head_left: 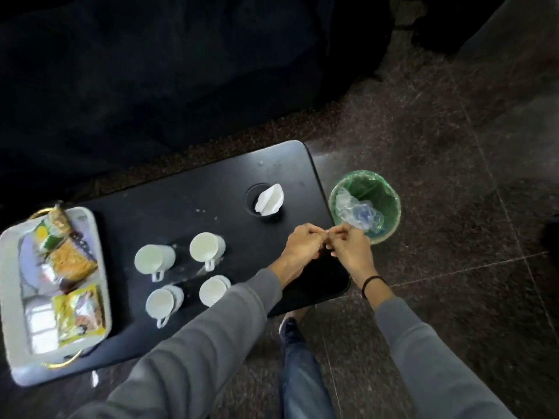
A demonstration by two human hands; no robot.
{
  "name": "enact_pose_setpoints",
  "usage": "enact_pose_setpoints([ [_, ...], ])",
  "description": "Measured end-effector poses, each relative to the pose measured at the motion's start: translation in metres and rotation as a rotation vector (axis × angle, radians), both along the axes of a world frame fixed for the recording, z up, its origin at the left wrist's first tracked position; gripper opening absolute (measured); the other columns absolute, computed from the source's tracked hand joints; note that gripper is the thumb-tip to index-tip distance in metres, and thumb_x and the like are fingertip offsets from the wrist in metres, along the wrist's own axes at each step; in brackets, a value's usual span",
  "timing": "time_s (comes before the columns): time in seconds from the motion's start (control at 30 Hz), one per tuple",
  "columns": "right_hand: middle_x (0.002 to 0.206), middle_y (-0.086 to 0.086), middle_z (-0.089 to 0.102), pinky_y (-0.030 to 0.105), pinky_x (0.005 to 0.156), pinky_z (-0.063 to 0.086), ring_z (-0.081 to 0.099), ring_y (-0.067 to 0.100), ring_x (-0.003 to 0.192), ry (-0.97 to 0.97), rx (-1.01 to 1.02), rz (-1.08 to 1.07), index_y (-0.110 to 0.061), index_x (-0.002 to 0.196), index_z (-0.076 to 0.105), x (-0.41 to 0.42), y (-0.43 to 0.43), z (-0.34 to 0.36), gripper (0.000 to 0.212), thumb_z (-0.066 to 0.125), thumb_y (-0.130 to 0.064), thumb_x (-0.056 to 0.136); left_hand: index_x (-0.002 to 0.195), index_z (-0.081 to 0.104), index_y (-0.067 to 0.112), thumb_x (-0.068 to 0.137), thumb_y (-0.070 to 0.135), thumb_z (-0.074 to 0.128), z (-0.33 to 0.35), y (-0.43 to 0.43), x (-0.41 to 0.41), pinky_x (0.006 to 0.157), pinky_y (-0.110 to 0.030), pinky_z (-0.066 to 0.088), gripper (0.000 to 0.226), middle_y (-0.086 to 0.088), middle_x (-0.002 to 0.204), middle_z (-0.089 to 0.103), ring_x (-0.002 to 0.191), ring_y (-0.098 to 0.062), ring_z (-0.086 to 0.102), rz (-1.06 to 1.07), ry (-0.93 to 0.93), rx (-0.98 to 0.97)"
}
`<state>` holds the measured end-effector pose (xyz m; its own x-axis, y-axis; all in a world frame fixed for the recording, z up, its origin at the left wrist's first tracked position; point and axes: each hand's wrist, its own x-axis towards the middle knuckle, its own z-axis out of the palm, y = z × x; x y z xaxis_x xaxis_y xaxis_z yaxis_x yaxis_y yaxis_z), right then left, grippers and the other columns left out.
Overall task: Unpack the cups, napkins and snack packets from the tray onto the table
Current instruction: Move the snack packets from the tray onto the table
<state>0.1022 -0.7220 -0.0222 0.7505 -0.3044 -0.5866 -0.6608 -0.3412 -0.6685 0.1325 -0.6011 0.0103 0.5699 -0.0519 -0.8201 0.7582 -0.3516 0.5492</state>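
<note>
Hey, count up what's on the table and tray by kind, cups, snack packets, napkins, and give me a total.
White handled cups on the black table: 4
Colourful foil snack packets on the grey tray: 3
White napkin bundle in the table's round holder: 1
Total: 8

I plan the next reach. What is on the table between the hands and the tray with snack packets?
In the head view, four white cups stand on the black table between the hands and the tray; otherwise bare tabletop.
</note>
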Motion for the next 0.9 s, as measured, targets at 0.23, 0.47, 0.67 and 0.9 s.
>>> enact_pose_setpoints([
  [0.23, 0.079, 0.006, 0.077, 0.048, 0.081, 0.06, 0.075, 0.021, 0.076, -0.005, 0.005, 0.176, -0.012, 0.092, 0.072, -0.022, 0.099, 0.038, 0.01, 0.066, -0.02, 0.093, 0.1, 0.07, 0.018, 0.091, 0.024, 0.07, 0.016, 0.107, -0.039, 0.084, -0.038, 0.06, 0.01, -0.009, 0.105, 0.077, 0.099, -0.02, 0.072, 0.138, -0.007, -0.008],
  [0.47, 0.077, 0.0, 0.077, 0.044, 0.078, 0.062, 0.075, 0.013, 0.069, -0.021, 0.007, 0.336, -0.015, 0.091, 0.072, -0.027, 0.221, 0.066, 0.009, 0.064, -0.019, 0.094, 0.11, 0.069, 0.012, 0.085, 0.013, 0.073, 0.037, 0.244, -0.065, 0.074, -0.035, 0.059, 0.025, -0.006, 0.097, 0.077, 0.09, -0.019, 0.071, 0.23, -0.082, -0.021],
  [0.67, 0.08, -0.004, 0.076, 0.035, 0.073, 0.063, 0.074, 0.007, 0.069, -0.052, 0.058, 0.459, -0.017, 0.095, 0.071, -0.029, 0.362, 0.062, 0.008, 0.064, -0.021, 0.096, 0.112, 0.07, 0.013, 0.088, 0.016, 0.071, 0.036, 0.383, -0.087, 0.076, -0.031, 0.06, 0.025, -0.003, 0.102, 0.076, 0.094, -0.015, 0.07, 0.341, -0.144, 0.037],
  [0.9, 0.076, -0.006, 0.076, 0.035, 0.071, 0.063, 0.074, 0.007, 0.066, -0.074, 0.075, 0.588, -0.022, 0.091, 0.072, -0.029, 0.513, 0.032, 0.008, 0.066, -0.026, 0.094, 0.111, 0.068, 0.012, 0.09, 0.022, 0.073, 0.014, 0.524, -0.105, 0.066, -0.032, 0.055, 0.024, -0.005, 0.105, 0.072, 0.084, -0.017, 0.068, 0.463, -0.151, 0.054],
])
